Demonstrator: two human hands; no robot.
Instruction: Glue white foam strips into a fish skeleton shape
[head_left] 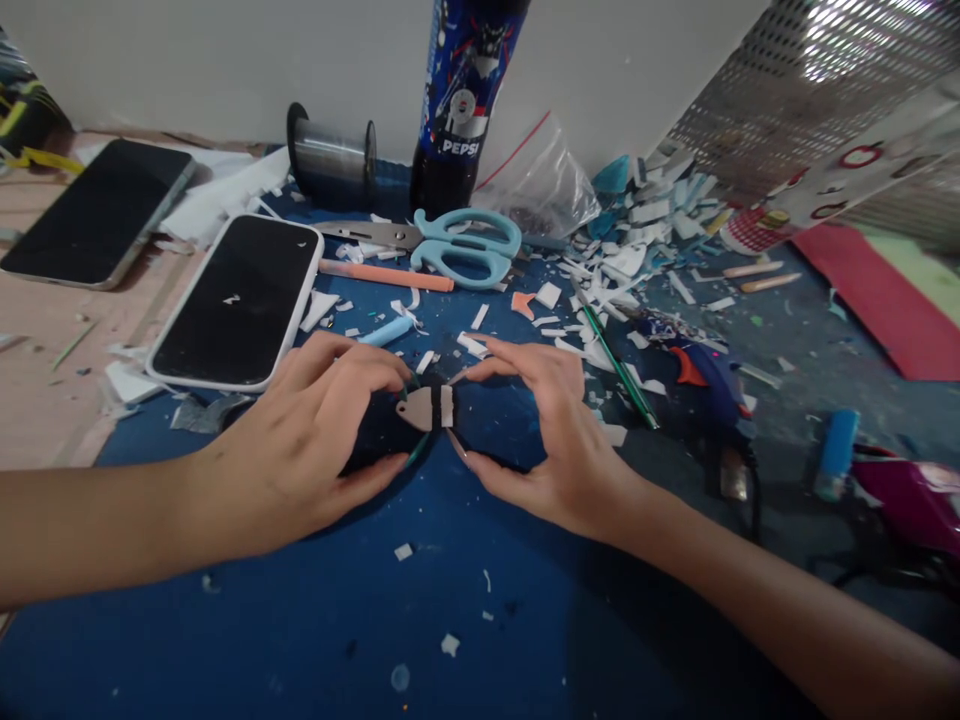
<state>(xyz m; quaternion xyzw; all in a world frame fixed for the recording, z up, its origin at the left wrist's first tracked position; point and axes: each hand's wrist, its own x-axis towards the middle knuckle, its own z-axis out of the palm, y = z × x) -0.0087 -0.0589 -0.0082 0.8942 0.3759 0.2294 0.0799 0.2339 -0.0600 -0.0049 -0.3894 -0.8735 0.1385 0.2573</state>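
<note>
A small pale-grey cut-out (417, 409), rounded like a fish head with a dark eye dot, sits between my hands on the blue table. A black strip (436, 408) crosses it, with a white rectangular piece (447, 407) at its right end. My left hand (322, 430) pinches the rounded part from above and below with long green nails. From the other side, my right hand (551, 430) holds the right end near the strip between thumb and finger nails. Just beyond the fingers lie a light-blue stick (388, 330) and white scraps (472, 346).
Behind are blue-handled scissors (465, 248), an orange pen (390, 276), a Pepsi bottle (465, 110) and a spool (331, 160). Two phones, one white-edged (238, 300), lie left. At right are scraps (660, 215), a green pencil (619, 365) and a blue corded tool (716, 385).
</note>
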